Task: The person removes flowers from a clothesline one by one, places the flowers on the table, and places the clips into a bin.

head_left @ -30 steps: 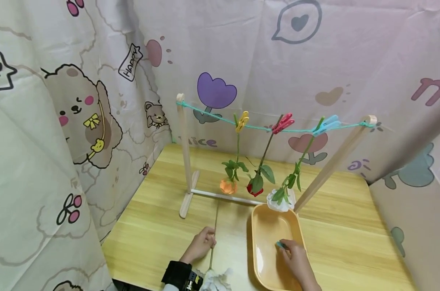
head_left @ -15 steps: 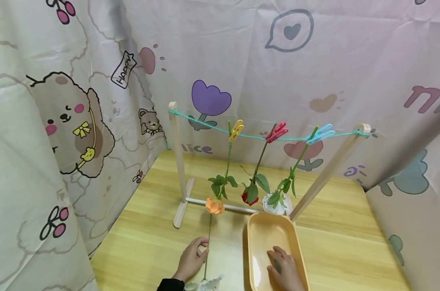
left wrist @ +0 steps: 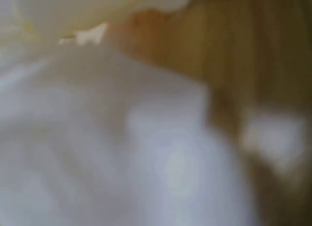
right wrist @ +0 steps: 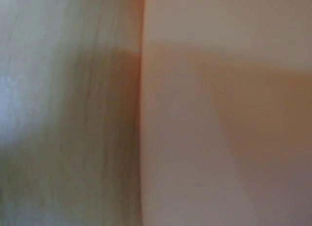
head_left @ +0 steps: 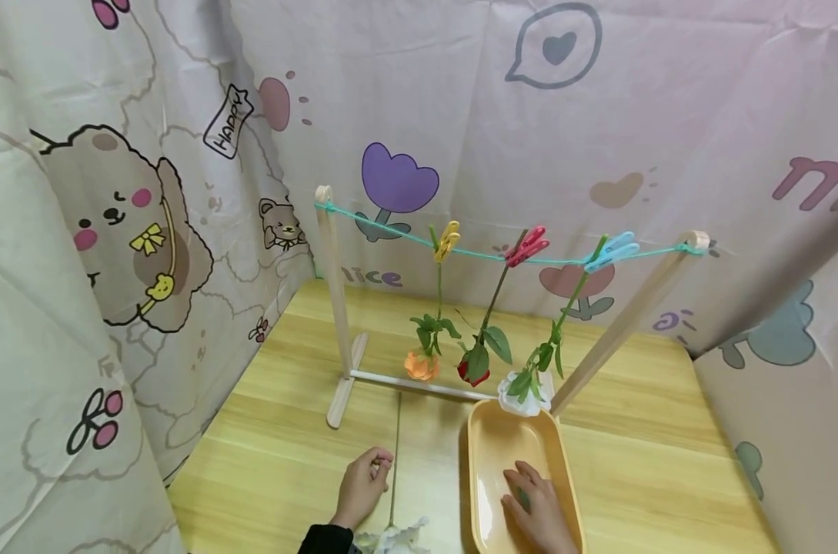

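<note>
noted right hand inside the tray, with thumb and fingers parted and a small greenish thing showing in the gap. cannot tell whether pinched or merely covered. judged to be lowered so as to bring fingertips to the tray floor.

found left hand at the table, with fingers loosely curled and with nothing seen in their hold. placed just beside the stem of a loose white flower; cannot confirm contact. likely rested there for ready reach. recorded flower as lying on the table, with bloom toward the person and stem toward the posts.

could read little from the wrist views, for blur.

farther out, found cord tied between two wooden posts, probably set well apart for tension. linked low down by a white bar, presumably against spreading; steadied at left by a flat wooden foot.

on the cord, found yellow clip, red clip and blue clip, fastened near the stem ends of orange flower, red flower and hung white flower. judged to be clipped there to leave blooms hanging downward. cannot tell whether touching, between hung white flower and tray rim.
</note>
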Demonstrator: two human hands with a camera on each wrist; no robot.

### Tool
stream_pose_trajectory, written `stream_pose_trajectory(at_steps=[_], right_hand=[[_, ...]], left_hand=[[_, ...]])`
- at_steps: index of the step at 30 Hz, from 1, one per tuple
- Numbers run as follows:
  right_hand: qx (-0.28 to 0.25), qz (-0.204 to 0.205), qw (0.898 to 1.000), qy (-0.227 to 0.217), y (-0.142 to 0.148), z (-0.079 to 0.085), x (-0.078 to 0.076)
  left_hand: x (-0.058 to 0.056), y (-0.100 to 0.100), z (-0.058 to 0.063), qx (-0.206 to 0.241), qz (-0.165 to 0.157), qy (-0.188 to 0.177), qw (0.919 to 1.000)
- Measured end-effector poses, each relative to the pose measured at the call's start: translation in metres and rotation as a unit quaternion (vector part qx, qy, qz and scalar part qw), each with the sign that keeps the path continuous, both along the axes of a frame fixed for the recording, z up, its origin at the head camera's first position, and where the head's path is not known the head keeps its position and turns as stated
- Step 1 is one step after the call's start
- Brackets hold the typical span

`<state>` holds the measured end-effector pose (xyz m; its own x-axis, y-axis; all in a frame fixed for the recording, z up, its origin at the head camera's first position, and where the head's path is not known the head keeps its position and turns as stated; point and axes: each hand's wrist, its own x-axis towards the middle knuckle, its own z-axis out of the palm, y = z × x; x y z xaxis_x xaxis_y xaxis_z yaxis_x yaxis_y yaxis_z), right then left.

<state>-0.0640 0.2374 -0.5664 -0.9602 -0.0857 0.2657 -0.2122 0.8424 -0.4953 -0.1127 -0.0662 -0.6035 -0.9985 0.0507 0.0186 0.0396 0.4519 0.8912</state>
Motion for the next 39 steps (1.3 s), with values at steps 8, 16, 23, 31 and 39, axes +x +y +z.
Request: stream_pose_trajectory(at_steps=[8,16,23,31,39], right_hand=[[0.014,0.031,0.999,0.020,0.009,0.017,0.004],[0.005,0.005,0.995,0.097,0.017,0.072,-0.005],[-0.029,0.024,0.963,0.269,0.017,0.160,-0.031],[-0.082,0.081,0.893,0.436,-0.031,0.250,-0.063],[-0.127,0.108,0.856,0.489,-0.079,0.309,-0.097]], left_hand=[[-0.004,-0.007,0.029,0.089,-0.049,-0.010,0.9948],[-0.016,-0.025,0.091,0.084,0.046,0.103,0.9901],[-0.013,-0.019,0.153,0.093,0.075,0.261,0.9579],[-0.054,-0.009,0.168,0.116,0.091,0.314,0.9378],[-0.080,0.007,0.204,0.124,0.055,0.308,0.9416]])
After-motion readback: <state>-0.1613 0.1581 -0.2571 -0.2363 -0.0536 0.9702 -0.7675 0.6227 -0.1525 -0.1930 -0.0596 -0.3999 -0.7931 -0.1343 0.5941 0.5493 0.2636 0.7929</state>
